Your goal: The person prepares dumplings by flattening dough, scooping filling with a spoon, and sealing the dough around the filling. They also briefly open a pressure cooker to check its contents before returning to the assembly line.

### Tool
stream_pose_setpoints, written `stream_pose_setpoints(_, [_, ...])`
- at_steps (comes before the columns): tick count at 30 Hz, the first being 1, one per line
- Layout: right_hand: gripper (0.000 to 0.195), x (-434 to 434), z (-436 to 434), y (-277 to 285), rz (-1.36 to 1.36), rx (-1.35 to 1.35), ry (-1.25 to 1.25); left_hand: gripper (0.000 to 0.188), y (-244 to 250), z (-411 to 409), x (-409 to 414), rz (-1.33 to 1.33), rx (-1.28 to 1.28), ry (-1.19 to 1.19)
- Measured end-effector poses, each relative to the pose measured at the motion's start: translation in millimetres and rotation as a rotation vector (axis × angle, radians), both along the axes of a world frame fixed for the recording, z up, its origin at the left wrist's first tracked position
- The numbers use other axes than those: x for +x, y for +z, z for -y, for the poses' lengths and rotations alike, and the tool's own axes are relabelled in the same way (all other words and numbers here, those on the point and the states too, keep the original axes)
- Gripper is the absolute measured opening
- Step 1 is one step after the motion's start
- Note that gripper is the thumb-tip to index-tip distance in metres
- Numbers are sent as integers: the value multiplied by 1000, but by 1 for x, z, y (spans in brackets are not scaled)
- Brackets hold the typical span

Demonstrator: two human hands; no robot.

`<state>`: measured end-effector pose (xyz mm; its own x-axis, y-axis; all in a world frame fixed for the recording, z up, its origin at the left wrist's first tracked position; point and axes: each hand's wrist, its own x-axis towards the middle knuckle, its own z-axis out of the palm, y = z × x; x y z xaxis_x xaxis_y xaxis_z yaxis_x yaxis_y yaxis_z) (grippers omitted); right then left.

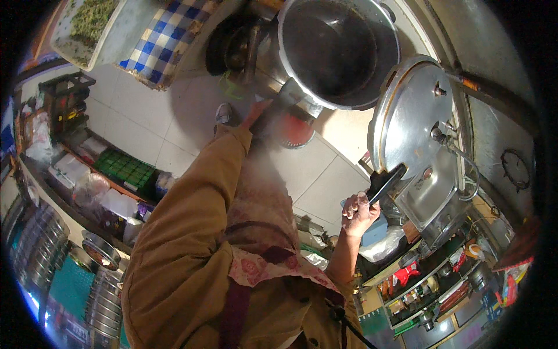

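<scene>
A large metal pressure cooker pot (pixel 283 48) stands uncovered at the top of the view. Its inside is dark, and haze blurs its contents. My left hand (pixel 259 111), at the end of a brown sleeve, is closed around the pot's long dark handle (pixel 279 107); the handle partly covers the fingers. My right hand (pixel 361 212) grips the black handle (pixel 386 183) of the round metal pressure cooker lid (pixel 412 118). The lid is tilted up beside the pot's right rim, its outer face with valves showing.
A sink (pixel 429 189) lies beyond the lid at right, with a shelf of jars and packets (pixel 429 283) below. A red colander (pixel 296 130) is under the pot handle. At left are a blue checked cloth (pixel 170 39), a green crate (pixel 124 168) and a black rack (pixel 65 102).
</scene>
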<state>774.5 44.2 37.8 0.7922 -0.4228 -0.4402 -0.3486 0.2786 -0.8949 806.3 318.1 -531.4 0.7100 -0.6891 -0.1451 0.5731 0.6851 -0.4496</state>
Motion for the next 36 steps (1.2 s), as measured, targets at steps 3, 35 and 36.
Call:
stream_pose_setpoints(3, [12, -6, 3, -3, 19, -10, 5, 42, -5, -5, 4, 119, 145, -26])
stream_pose_setpoints(35, [15, -19, 17, -3, -5, -17, -101, 50, 13, 18, 17, 487, 774, 70])
stream_pose_setpoints(36, [15, -19, 17, -2, 10, -12, -97, 51, 13, 11, 13, 487, 760, 71])
